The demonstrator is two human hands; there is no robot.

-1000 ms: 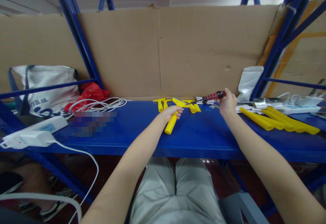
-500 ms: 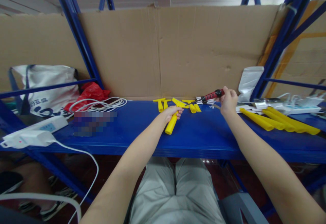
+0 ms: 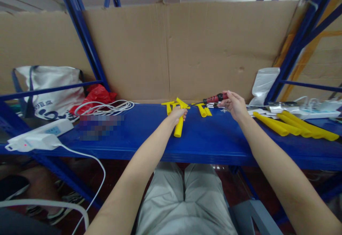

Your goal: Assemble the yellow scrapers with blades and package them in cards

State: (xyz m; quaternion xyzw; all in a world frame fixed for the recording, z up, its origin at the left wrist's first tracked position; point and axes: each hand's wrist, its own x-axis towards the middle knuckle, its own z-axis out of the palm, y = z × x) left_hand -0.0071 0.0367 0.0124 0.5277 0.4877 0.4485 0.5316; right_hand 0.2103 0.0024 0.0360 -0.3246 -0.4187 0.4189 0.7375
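Observation:
My left hand (image 3: 178, 114) is closed round a yellow plastic tube with a T-shaped head (image 3: 178, 129), holding it on the blue shelf (image 3: 133, 139). My right hand (image 3: 235, 104) grips a screwdriver with a red and black handle (image 3: 212, 99); its shaft points left toward the head of the tube. Between the hands lie more yellow T-shaped pieces (image 3: 202, 110) and another (image 3: 168, 106) by the cardboard back wall.
Several long yellow tubes (image 3: 291, 128) lie at the right, with a white power strip (image 3: 312, 113) and a silver bag (image 3: 263, 83) behind them. At the left are coiled white cable (image 3: 107, 107), a red bag (image 3: 96, 95), a white tote (image 3: 50, 96) and another power strip (image 3: 37, 137).
My right hand has brought the screwdriver left and slightly down toward the tube. My left hand has turned the tube more upright. The view shifted a little.

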